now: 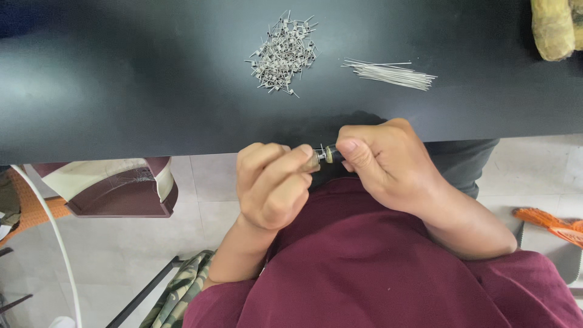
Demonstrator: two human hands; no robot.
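Both hands meet just below the near edge of the black table, over the person's lap in a maroon shirt. The left hand is curled into a loose fist, its thumb and forefinger pinched on one end of a small cylindrical tool, a dark, stubby piece with a pale ring around its middle and a thin bit of wire standing up from it. The right hand grips the other end of the same tool, thumb pressed along its side and the other fingers folded behind it, so the tool lies roughly level between the two hands, mostly hidden by the fingers. On the table, well apart from the hands, lies a loose heap of small wire coils with short straight legs, and just to its right a bundle of thin straight wires fanned out side by side. At the far right corner of the table a yellowish wrapped bundle is cut off by the frame. Below the table, to the left, a maroon and cream bag sits on the pale tiled floor, and an orange object lies at the right edge.
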